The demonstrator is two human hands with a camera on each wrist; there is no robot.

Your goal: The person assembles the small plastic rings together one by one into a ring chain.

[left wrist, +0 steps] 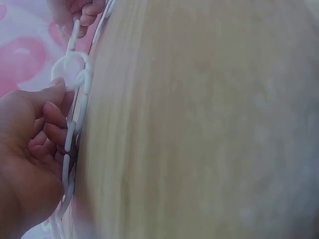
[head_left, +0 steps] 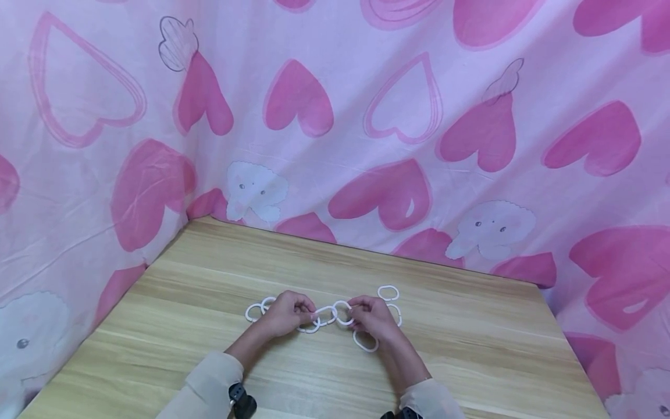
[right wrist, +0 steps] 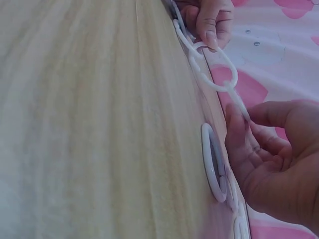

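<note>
A chain of white oval plastic links (head_left: pixel 327 316) runs between the two hands, raised a little off the wooden table. My left hand (head_left: pixel 287 314) pinches one link of the chain between thumb and fingertips; more joined links (head_left: pixel 253 312) trail out behind it to the left. With thumb and index finger, my right hand (head_left: pixel 373 317) pinches the link at the right end (head_left: pixel 342 313). That end link passes through its neighbour, as the right wrist view shows. In the left wrist view the chain (left wrist: pixel 83 99) hangs past the curled left fingers.
Loose white links lie near the right hand: one in front (head_left: pixel 365 341), one behind (head_left: pixel 388 293), and one partly hidden by the hand (head_left: pixel 398 314). The wooden table (head_left: pixel 314 378) ends at a pink heart-patterned curtain (head_left: pixel 298 99) at the back and sides.
</note>
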